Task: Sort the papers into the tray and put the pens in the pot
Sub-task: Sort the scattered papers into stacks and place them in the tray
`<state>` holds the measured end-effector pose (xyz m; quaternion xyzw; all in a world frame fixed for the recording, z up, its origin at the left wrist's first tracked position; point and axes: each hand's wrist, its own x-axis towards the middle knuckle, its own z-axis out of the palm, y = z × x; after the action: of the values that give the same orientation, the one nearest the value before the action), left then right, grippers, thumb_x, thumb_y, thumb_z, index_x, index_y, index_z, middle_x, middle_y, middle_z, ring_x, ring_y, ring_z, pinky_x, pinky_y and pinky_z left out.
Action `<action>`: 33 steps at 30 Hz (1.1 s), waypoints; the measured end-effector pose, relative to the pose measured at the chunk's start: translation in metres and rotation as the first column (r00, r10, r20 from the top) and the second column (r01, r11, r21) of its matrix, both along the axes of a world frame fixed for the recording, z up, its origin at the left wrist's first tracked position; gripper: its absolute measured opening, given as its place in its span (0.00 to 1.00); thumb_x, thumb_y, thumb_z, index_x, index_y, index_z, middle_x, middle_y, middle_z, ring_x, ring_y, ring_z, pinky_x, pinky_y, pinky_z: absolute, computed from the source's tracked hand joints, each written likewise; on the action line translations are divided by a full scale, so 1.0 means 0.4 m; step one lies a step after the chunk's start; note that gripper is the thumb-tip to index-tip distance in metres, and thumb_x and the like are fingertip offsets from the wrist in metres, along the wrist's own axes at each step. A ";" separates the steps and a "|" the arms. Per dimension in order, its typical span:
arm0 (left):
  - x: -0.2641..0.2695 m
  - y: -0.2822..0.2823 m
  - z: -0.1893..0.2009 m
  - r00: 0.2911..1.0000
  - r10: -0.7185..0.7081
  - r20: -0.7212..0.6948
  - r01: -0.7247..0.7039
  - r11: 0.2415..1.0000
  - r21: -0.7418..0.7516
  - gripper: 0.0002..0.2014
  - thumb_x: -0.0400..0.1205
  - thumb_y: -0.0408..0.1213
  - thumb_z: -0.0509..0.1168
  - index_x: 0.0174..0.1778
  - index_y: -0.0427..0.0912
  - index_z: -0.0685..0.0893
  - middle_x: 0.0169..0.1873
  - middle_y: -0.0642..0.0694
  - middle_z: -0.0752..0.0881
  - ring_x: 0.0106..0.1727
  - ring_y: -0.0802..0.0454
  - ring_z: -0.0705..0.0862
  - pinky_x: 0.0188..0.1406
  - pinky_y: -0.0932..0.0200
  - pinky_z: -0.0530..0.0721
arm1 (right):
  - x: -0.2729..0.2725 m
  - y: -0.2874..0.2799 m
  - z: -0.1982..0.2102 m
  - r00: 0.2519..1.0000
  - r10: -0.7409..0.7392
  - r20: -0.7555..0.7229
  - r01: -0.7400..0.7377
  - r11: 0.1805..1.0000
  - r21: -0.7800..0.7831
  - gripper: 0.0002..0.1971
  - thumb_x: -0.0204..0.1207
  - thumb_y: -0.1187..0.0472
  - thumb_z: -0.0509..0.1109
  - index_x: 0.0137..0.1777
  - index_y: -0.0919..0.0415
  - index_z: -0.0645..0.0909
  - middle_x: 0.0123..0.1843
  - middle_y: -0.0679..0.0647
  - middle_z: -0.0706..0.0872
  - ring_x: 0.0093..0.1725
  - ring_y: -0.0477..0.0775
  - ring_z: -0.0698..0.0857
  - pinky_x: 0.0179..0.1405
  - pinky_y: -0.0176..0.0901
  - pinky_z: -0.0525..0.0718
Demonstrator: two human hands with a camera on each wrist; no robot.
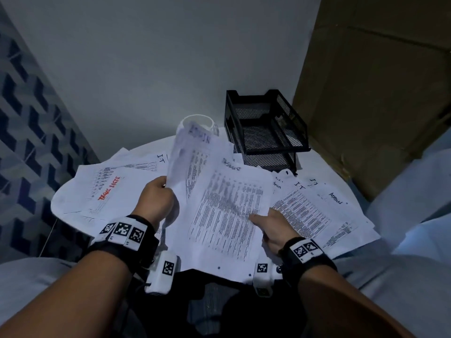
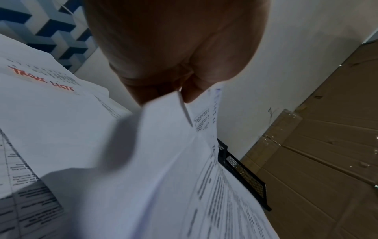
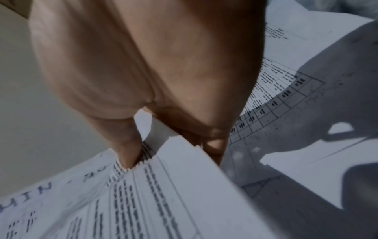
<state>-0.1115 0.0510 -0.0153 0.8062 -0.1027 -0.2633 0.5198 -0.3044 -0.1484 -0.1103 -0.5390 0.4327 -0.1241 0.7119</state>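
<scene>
Left hand (image 1: 156, 200) curled round a lifted sheaf of papers (image 1: 188, 164), right hand (image 1: 273, 228) pinching a printed sheet (image 1: 227, 211) thumb on top, both above the desk's near edge, black mesh tray (image 1: 266, 132) at the far edge.

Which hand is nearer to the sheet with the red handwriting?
Left. The left hand grips raised papers just beside the white sheet with red handwriting. The right hand pinches a printed sheet farther over, with those papers between.
</scene>
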 end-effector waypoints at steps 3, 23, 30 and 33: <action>0.000 0.001 0.001 1.000 -0.009 -0.010 0.009 1.000 0.010 0.21 0.69 0.19 0.48 0.48 0.28 0.85 0.22 0.26 0.80 0.17 0.43 0.71 0.20 0.58 0.71 | 0.018 0.014 -0.017 1.000 0.025 -0.011 -0.025 1.000 -0.006 0.09 0.80 0.69 0.74 0.58 0.62 0.89 0.54 0.59 0.95 0.58 0.64 0.92 0.60 0.57 0.89; -0.004 -0.035 -0.046 0.908 -0.247 0.338 0.221 0.969 0.114 0.14 0.85 0.27 0.61 0.62 0.46 0.84 0.40 0.45 0.89 0.39 0.48 0.84 0.36 0.56 0.76 | -0.132 -0.206 -0.072 0.660 -0.329 -0.675 0.023 0.907 -0.420 0.11 0.68 0.56 0.73 0.50 0.55 0.83 0.47 0.59 0.86 0.41 0.58 0.85 0.41 0.38 0.81; -0.011 -0.047 -0.047 0.918 -0.259 0.301 0.242 0.966 0.096 0.12 0.85 0.27 0.61 0.58 0.48 0.83 0.39 0.36 0.89 0.36 0.42 0.84 0.37 0.53 0.79 | -0.191 -0.232 -0.171 0.162 -0.052 -0.985 -0.754 0.637 -0.158 0.31 0.74 0.52 0.70 0.79 0.41 0.72 0.75 0.54 0.79 0.73 0.64 0.78 0.70 0.56 0.73; -0.005 -0.046 -0.043 0.907 -0.270 0.321 0.250 0.963 0.105 0.12 0.84 0.27 0.62 0.56 0.48 0.84 0.39 0.39 0.89 0.37 0.42 0.84 0.38 0.53 0.78 | -0.182 -0.184 -0.138 0.072 -0.100 -0.992 -0.858 0.501 -0.113 0.22 0.81 0.46 0.67 0.74 0.47 0.80 0.70 0.50 0.87 0.70 0.63 0.83 0.76 0.75 0.62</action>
<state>-0.1135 0.0325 -0.0325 0.8338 -0.2872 -0.1933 0.4301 -0.3774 -0.2220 -0.1656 -0.8214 0.4856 0.2992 0.0019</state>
